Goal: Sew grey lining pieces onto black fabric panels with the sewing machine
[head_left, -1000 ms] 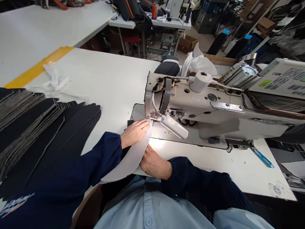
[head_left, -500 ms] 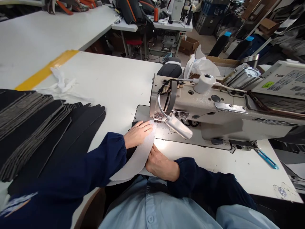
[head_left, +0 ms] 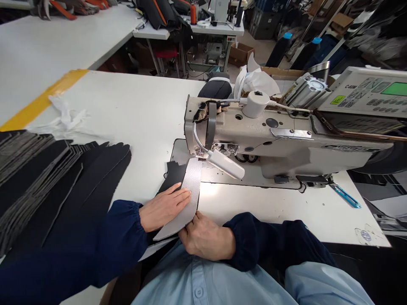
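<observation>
A curved light grey piece (head_left: 187, 199) lies over a black piece (head_left: 174, 171), its upper end under the head of a sewing machine (head_left: 254, 135). My left hand (head_left: 167, 205) rests flat on the grey piece and the black one, fingers stretched toward the right. Closer to my body, my right hand (head_left: 205, 235) pinches the right edge of the layered pieces between thumb and curled fingers. A white lamp (head_left: 225, 164) on a bent metal neck hangs beside the needle area.
Stacked black pieces (head_left: 92, 182) cover the table's left side. White scraps (head_left: 68, 114) lie near yellow tape (head_left: 47, 97). A blue cutter (head_left: 346, 195) is at the right, below a control panel (head_left: 365, 91). Another machine table (head_left: 216, 29) stands behind.
Both hands have moved back toward my body relative to the machine, my left hand sliding down the grey piece. More of the black piece shows near the machine. The view has shifted.
</observation>
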`<action>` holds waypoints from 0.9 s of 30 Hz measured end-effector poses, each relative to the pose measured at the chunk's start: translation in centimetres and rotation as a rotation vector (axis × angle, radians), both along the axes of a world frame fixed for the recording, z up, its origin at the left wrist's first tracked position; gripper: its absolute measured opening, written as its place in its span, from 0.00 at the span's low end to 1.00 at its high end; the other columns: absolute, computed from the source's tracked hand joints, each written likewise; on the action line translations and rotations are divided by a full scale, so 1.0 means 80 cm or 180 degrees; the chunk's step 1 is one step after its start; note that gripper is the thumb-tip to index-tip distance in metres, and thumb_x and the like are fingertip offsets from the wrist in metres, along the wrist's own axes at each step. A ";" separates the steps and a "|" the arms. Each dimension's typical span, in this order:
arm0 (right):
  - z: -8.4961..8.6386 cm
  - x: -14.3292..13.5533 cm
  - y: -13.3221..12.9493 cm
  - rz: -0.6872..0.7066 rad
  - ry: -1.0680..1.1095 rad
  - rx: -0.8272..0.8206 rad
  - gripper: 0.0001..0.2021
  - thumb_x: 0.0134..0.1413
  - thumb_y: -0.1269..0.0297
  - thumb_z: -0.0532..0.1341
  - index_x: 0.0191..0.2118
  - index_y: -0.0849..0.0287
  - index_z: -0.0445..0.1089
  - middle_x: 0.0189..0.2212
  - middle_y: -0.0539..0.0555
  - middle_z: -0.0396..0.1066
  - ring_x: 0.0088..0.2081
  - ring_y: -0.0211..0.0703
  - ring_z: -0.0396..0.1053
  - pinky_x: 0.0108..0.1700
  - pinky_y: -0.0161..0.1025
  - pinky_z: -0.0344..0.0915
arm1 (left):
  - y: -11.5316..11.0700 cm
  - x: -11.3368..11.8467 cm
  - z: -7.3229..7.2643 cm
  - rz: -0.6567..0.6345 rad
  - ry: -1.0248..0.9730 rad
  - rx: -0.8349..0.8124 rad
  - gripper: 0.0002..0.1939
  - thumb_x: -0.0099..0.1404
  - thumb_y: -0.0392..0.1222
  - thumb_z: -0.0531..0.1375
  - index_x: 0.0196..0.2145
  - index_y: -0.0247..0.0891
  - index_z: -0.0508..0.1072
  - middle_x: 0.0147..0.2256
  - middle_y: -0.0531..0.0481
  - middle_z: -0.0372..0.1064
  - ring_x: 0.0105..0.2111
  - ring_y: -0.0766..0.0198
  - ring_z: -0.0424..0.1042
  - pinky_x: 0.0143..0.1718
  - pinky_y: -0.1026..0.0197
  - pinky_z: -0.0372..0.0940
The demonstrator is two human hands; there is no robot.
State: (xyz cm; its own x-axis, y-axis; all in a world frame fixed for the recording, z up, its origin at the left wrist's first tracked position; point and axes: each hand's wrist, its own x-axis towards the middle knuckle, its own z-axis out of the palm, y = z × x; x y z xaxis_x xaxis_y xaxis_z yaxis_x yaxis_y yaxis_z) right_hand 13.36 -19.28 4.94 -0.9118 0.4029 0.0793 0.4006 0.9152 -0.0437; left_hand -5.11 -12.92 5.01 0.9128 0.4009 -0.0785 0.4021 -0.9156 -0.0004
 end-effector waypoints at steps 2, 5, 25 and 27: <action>-0.002 0.001 0.001 -0.0012 -0.0028 -0.0012 0.09 0.55 0.77 0.52 0.35 0.67 0.70 0.26 0.63 0.74 0.29 0.51 0.72 0.33 0.47 0.67 | 0.003 0.001 -0.005 0.0045 -0.0025 0.0047 0.20 0.68 0.31 0.48 0.54 0.36 0.68 0.57 0.44 0.66 0.58 0.61 0.63 0.65 0.52 0.47; -0.002 0.001 0.006 -0.0074 -0.0123 -0.0047 0.09 0.56 0.77 0.53 0.35 0.67 0.70 0.27 0.64 0.74 0.30 0.51 0.73 0.34 0.47 0.66 | 0.011 0.005 -0.008 0.0102 0.0004 0.0118 0.19 0.68 0.31 0.49 0.54 0.35 0.69 0.56 0.43 0.67 0.57 0.60 0.64 0.65 0.51 0.48; -0.040 0.006 0.072 -0.0624 -0.0190 0.0064 0.10 0.58 0.80 0.52 0.35 0.68 0.71 0.31 0.65 0.72 0.35 0.50 0.69 0.41 0.48 0.64 | 0.095 0.036 -0.015 0.0338 0.0100 0.0401 0.18 0.68 0.30 0.48 0.51 0.31 0.71 0.50 0.42 0.71 0.56 0.58 0.64 0.65 0.50 0.49; -0.043 0.009 0.081 -0.0701 -0.0125 0.0117 0.12 0.59 0.80 0.51 0.35 0.68 0.71 0.32 0.65 0.72 0.35 0.50 0.68 0.41 0.48 0.64 | 0.105 0.039 -0.017 0.0389 0.0089 0.0422 0.16 0.69 0.32 0.49 0.50 0.31 0.72 0.49 0.42 0.72 0.56 0.57 0.64 0.65 0.50 0.49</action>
